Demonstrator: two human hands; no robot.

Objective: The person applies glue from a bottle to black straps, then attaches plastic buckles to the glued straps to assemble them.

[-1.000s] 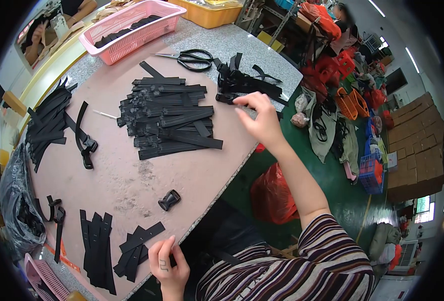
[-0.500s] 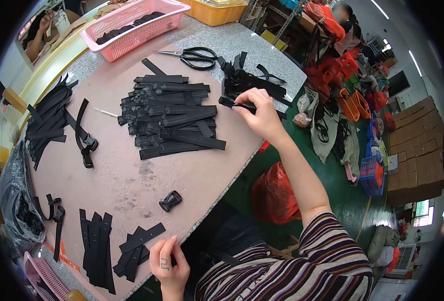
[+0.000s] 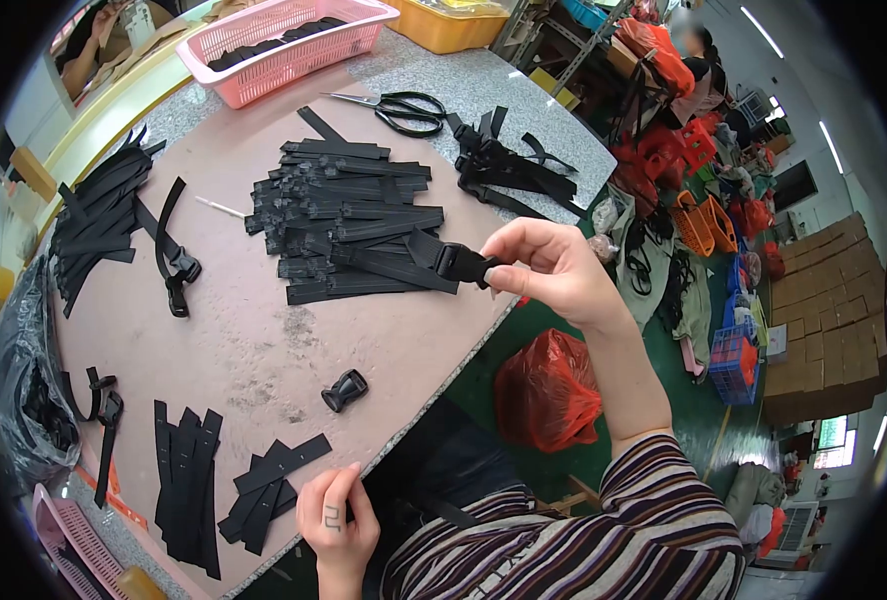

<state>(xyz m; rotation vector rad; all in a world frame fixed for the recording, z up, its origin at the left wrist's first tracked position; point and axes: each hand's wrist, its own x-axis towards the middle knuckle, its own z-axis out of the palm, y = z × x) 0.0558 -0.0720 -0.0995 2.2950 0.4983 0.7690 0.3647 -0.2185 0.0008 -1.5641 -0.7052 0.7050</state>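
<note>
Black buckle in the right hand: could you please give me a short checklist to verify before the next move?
1. Black side-release buckle gripped: ok; the right hand pinches its end between thumb and fingers.
2. Buckle fully latched: cannot tell; the fingers cover part of it.
3. Held strap clear of the central strap pile: cannot tell; they overlap in this view.
4. Left hand at the buckle: not ok; it is apart, by the near table edge, fingers curled.
5. Scissors away from both hands: ok; they lie beyond the pile.
6. Loose buckle separate from the straps: ok; it lies alone on the pink surface.
</note>
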